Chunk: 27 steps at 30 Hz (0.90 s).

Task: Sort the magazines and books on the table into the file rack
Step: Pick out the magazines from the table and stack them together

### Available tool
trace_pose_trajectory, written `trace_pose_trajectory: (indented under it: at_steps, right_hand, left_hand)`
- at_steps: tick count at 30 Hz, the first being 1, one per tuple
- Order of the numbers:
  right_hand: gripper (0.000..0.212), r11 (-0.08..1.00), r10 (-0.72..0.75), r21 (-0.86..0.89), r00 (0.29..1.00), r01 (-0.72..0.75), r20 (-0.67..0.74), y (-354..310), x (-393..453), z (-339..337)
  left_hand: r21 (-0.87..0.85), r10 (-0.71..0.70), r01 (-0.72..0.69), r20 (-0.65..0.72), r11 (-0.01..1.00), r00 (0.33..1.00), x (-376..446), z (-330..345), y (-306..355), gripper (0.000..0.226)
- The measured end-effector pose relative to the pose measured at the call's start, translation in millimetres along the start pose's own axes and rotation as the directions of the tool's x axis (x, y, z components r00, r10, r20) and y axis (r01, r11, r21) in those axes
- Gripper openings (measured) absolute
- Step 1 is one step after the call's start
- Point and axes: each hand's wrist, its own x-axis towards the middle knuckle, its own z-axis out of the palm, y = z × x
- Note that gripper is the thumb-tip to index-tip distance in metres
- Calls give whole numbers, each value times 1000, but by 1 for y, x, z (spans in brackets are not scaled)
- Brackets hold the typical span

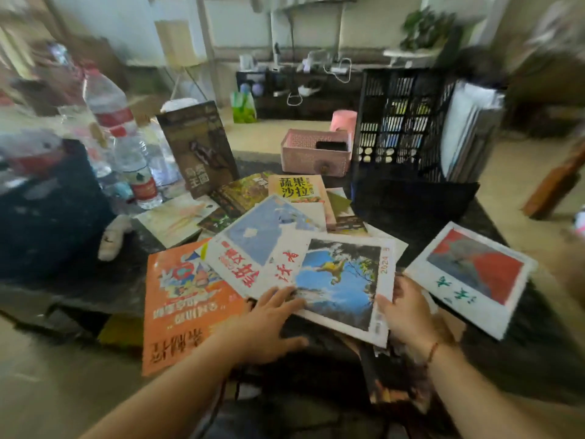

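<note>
Head view: my left hand (269, 315) lies flat on the magazine (342, 283), my right hand (408, 308) pinches its edge; the pile may slide off the desk (95, 280).

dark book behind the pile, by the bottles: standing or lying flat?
Standing. The dark book is upright on its bottom edge, cover facing the camera, tilted slightly, behind the flat-lying magazines.
</note>
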Motion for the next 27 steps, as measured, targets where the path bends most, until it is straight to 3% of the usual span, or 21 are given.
trace_pose_trajectory:
  at_steps: [2, 4, 7, 8, 9, 10, 12, 13, 15, 18, 20, 22, 25, 27]
  right_hand:
    - [22, 985, 102, 146, 993, -93, -56, 11, -17, -13]
    - [24, 933, 174, 337, 978, -125, -119, 11, -25, -25]
    - [21, 869, 258, 472, 949, -147, -181, 14, -19, -24]
    - [18, 837, 278, 525, 946, -153, -169, 13, -17, -20]
    - [20, 805, 291, 570, 946, -161, -144, 12, -13, -13]
    - [23, 771, 298, 612, 949, -176, -103, 10, -10, -6]
    - [28, 719, 257, 660, 966, -217, 37, 4, -9, 7]
    - [31, 724, 224, 643, 967, -248, 120, 1, -10, 12]
    - [34, 773, 161, 570, 956, -278, 247, -5, -11, 14]
    - [23, 901, 110, 362, 933, -239, 343, 4, 1, -3]
    - [14, 985, 85, 128, 971, -115, 222, 11, 12, -30]
    - [11, 984, 38, -172, 999, -37, 3, 17, 27, -64]
    - [25, 879, 74, -439, 962, -188, -263, 52, 55, -121]
    - [58, 838, 187, -436, 923, -328, -335, 89, 76, -146]
  left_hand:
    - [-9, 23, -24, -30, 1000, 999, -6, 0, 13, 72]
    - [-81, -7, -7, -179, 997, 984, 0, 0, 26, 69]
    - [-338, -196, 21, -490, 941, 850, 22, 10, 46, 71]
    - [-487, -295, 7, -517, 873, 804, 30, 10, 54, 71]
    - [-678, -397, -21, -455, 735, 797, 37, 7, 63, 69]
    - [-859, -459, -49, -320, 510, 829, 44, 2, 73, 63]
    - [-998, -372, -22, -40, 54, 927, 58, -6, 89, 41]
    - [-999, -338, -9, 2, -31, 941, 65, -7, 91, 29]
    - [-1000, -375, 0, 1, -3, 927, 78, -8, 89, 19]
    - [-982, -430, 85, 4, 169, 903, 91, -10, 77, 39]
    - [-958, -461, 125, -8, 257, 887, 95, -15, 69, 45]
    - [-918, -496, 157, -48, 364, 867, 97, -24, 59, 45]
    - [-845, -501, 177, -120, 505, 857, 92, -40, 45, 46]
    - [-753, -482, 205, -166, 625, 860, 87, -45, 35, 48]
